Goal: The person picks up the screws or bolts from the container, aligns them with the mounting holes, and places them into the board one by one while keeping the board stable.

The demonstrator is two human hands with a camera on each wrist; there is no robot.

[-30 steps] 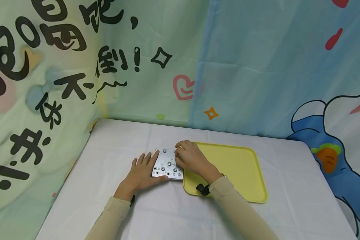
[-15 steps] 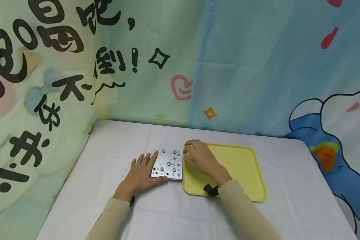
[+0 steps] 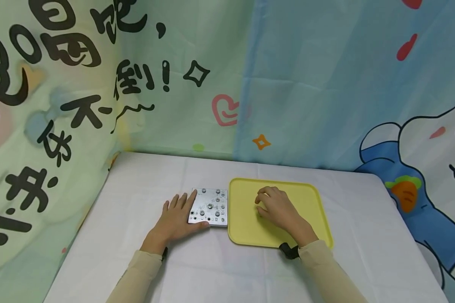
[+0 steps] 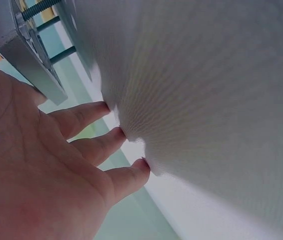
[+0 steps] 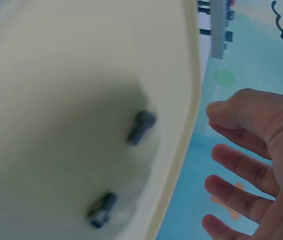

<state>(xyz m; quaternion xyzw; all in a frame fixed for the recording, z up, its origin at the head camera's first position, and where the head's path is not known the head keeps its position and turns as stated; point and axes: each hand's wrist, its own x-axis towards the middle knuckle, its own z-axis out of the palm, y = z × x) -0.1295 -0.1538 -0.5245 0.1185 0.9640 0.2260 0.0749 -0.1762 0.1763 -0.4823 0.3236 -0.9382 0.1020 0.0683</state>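
Plate (image 3: pixel 208 199) braced by the spread left hand (image 3: pixel 173 221) still bears several screws (image 3: pixel 210 206), while two loose screws (image 5: pixel 141 126) already lie in the tray (image 3: pixel 246 227) beneath the relaxed, seemingly empty right hand (image 3: pixel 278 207).

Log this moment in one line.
left grip: touching metal plate | right grip: above yellow tray, nothing visibly held | bolts: two, lying in tray | plate: left of tray

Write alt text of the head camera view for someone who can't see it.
A person's left hand, fingers spread, touches a silver metal plate dotted with bolts on a white cloth-covered table; the right hand hovers over a yellow tray to the plate's right. Behind is a green and blue backdrop with black lettering.
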